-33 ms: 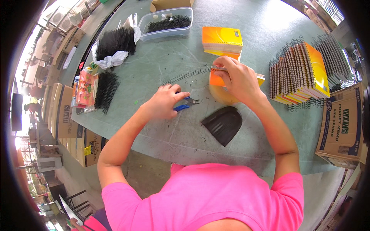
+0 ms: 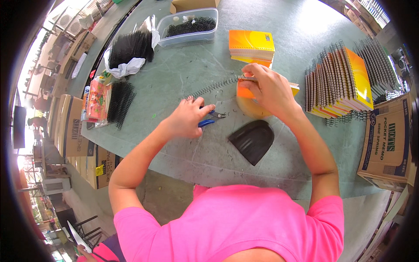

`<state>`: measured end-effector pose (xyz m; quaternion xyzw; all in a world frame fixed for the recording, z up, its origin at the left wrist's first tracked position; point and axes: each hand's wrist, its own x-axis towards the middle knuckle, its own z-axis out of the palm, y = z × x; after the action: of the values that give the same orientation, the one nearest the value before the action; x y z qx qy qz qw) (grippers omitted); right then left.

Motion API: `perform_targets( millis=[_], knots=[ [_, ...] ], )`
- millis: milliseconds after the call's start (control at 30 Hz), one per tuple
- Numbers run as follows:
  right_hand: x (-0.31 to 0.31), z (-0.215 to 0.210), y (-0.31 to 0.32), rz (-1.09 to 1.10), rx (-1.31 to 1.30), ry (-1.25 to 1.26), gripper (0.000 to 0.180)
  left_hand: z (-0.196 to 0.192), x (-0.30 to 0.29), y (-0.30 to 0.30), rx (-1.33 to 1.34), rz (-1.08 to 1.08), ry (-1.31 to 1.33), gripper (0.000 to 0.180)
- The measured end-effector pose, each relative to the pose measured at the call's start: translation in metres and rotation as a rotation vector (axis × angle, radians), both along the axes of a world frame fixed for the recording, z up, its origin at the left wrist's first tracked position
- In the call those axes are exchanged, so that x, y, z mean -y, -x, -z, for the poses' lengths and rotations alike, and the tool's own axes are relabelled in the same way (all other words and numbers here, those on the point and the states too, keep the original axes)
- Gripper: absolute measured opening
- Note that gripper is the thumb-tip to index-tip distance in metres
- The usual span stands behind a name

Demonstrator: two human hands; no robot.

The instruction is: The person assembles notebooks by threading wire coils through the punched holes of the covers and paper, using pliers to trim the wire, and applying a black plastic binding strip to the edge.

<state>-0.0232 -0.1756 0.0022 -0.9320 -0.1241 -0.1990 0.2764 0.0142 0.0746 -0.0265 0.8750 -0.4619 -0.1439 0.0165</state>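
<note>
A thin dark spiral binding coil point(image 2: 214, 88) stretches between my two hands. My left hand point(image 2: 188, 117) has its fingertips closed at the coil's left end. Beside and partly beneath that hand are cutting pliers point(image 2: 214, 117) with blue handles, jaws apart; whether the hand grips them, I cannot tell. Fingers of my right hand point(image 2: 273, 89) pinch at the edge of a small orange notebook point(image 2: 245, 91), where the coil's other end meets it. My right hand covers much of the notebook. Under it shows a round, yellowish object point(image 2: 251, 107).
A black scoop-shaped piece point(image 2: 252, 142) lies nearer me, among wire scraps. Behind stands a notebook stack point(image 2: 251, 41); rightward are coil-bound notebooks point(image 2: 336, 83) and a carton point(image 2: 386, 139). Leftward are a clear tub point(image 2: 187, 39), bagged coils point(image 2: 131, 50) and more coils point(image 2: 121, 102).
My left hand has shifted slightly, its fingers drawn back from the coil's end. My right hand and the notebook look nearly unmoved.
</note>
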Motion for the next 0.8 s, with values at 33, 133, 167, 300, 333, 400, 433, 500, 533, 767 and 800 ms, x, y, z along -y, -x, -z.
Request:
perform_targets(
  millis=[33, 133, 167, 300, 333, 400, 433, 500, 533, 767, 800],
  knots=[
    [0.000, -0.002, 0.000, 0.008, -0.019, 0.030, 0.024, -0.004, 0.004, 0.010, 0.019, -0.038, -0.083, 0.069],
    [-0.003, 0.000, -0.001, 0.010, -0.039, 0.072, 0.024, -0.014, 0.009, 0.026, -0.061, -0.028, -0.033, 0.049],
    [-0.003, 0.000, -0.001, 0.018, -0.027, 0.048, 0.022, -0.024, 0.014, 0.030, -0.170, -0.051, -0.040, 0.044],
    [-0.004, 0.002, 0.002, 0.021, -0.004, -0.027, 0.018, -0.071, 0.035, 0.023, -0.140, -0.287, 0.316, 0.030],
    [-0.004, 0.001, 0.003, 0.020, 0.001, -0.039, 0.017, -0.081, 0.039, 0.018, -0.105, -0.282, 0.260, 0.030],
    [-0.005, 0.001, 0.005, -0.002, -0.015, -0.069, 0.019, -0.094, 0.046, 0.008, -0.036, -0.270, 0.147, 0.031],
    [-0.005, 0.001, 0.005, -0.011, -0.023, -0.085, 0.020, -0.095, 0.047, 0.006, -0.012, -0.264, 0.103, 0.033],
    [-0.007, 0.000, 0.007, 0.015, -0.011, -0.085, 0.019, -0.098, 0.053, 0.004, 0.034, -0.248, 0.011, 0.035],
    [-0.008, 0.000, 0.007, 0.030, -0.006, -0.086, 0.019, -0.102, 0.056, 0.004, 0.024, -0.253, -0.041, 0.036],
    [-0.009, 0.002, 0.004, 0.083, -0.034, -0.099, 0.015, -0.120, 0.068, 0.001, 0.068, -0.220, -0.185, 0.032],
    [-0.009, 0.002, 0.005, 0.085, -0.034, -0.088, 0.015, -0.121, 0.071, 0.000, 0.062, -0.210, -0.200, 0.031]
  ],
)
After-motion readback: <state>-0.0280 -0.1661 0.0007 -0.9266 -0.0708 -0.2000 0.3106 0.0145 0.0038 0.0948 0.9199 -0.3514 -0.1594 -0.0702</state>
